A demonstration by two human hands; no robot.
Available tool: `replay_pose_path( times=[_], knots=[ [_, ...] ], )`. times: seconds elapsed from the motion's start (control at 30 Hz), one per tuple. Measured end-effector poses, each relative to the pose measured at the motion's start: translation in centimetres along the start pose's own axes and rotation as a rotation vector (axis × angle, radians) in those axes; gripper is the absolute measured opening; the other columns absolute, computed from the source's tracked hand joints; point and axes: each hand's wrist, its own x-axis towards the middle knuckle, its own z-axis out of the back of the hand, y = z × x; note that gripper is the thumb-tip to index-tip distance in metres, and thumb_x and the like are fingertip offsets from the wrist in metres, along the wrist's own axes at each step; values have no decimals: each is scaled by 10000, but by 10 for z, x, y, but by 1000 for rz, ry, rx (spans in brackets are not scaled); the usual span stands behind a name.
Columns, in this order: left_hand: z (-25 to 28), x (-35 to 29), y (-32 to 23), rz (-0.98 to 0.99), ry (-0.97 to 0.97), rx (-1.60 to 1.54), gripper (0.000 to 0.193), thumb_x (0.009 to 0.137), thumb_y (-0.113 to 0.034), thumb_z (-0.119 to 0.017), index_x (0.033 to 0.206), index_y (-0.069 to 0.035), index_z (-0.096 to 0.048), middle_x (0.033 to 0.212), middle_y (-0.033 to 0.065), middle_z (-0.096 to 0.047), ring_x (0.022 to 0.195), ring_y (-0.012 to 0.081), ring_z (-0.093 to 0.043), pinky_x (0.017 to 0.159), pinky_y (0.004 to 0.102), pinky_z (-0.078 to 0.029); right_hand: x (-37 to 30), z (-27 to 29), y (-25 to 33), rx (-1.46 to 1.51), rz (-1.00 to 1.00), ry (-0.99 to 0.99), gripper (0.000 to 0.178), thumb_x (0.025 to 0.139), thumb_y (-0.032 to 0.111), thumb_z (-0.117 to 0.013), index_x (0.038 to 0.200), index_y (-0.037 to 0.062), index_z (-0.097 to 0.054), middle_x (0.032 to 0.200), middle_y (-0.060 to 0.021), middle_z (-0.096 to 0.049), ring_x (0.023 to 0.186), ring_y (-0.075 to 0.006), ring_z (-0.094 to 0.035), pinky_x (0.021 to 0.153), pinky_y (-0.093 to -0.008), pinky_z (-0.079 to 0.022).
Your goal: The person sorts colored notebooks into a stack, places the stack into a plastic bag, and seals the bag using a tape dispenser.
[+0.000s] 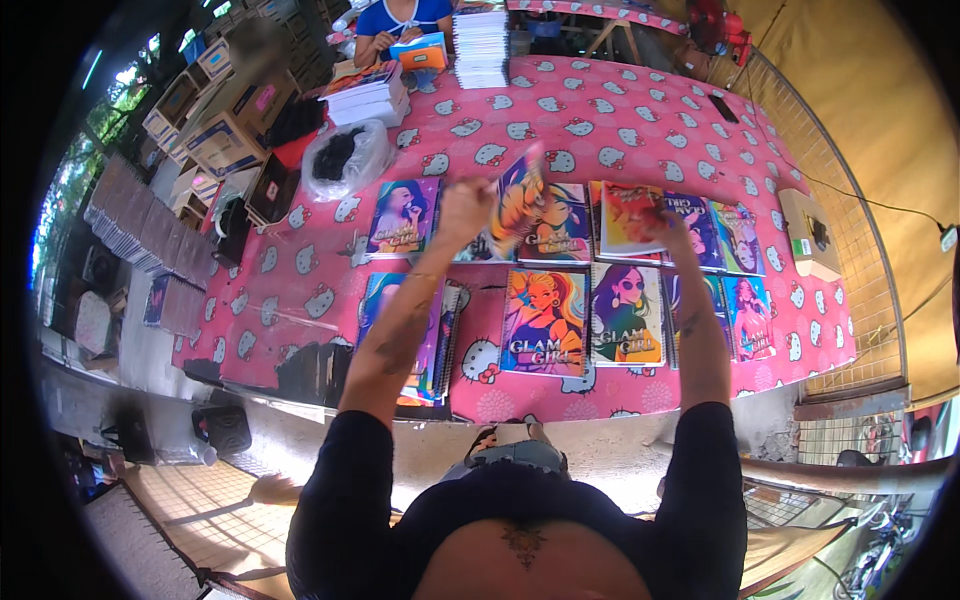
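Note:
Rows of spiral notebooks with bright illustrated covers lie on a pink patterned table. My left hand (468,212) is closed on the edge of an orange-and-blue notebook (520,200), tilted up off the table and blurred by motion. Just right of it lies a notebook with a blonde figure (560,228). My right hand (668,228), also smeared, grips the right side of a red-and-yellow notebook (626,215) that overlaps the ones beneath. Nearer me are an orange-haired cover notebook (545,320) and a green-and-yellow one (628,315). My left forearm partly hides a notebook stack (445,345).
Across the table a person in blue (405,15) handles a notebook beside a tall notebook stack (481,48). A clear plastic bag with black contents (345,160) sits at the far left. A cardboard box (808,235) stands at the right edge. More notebook piles (150,220) line the left.

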Motion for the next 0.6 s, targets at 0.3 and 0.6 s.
replay_pose_path(
  times=[0.3,0.6],
  knots=[
    [327,-72,-71,-9,-640,-590,394,811,-93,-522,1188,-13,-602,938,23,-542,853,119,-544,767,250,-458,-219,-25,298,864,219,-10,463,871,77,-681,1308,43,-530,1226,-77,-579,1048,-152,-589,927,-285,-474],
    [159,-133,29,106,446,-268,437,778,-165,-678,1200,-55,-643,1148,128,-643,1070,248,-614,886,344,-494,-397,-168,278,222,140,529,653,982,433,-507,1507,116,-283,1433,-275,-313,1330,-427,-360,1099,-462,-296]
  ],
)
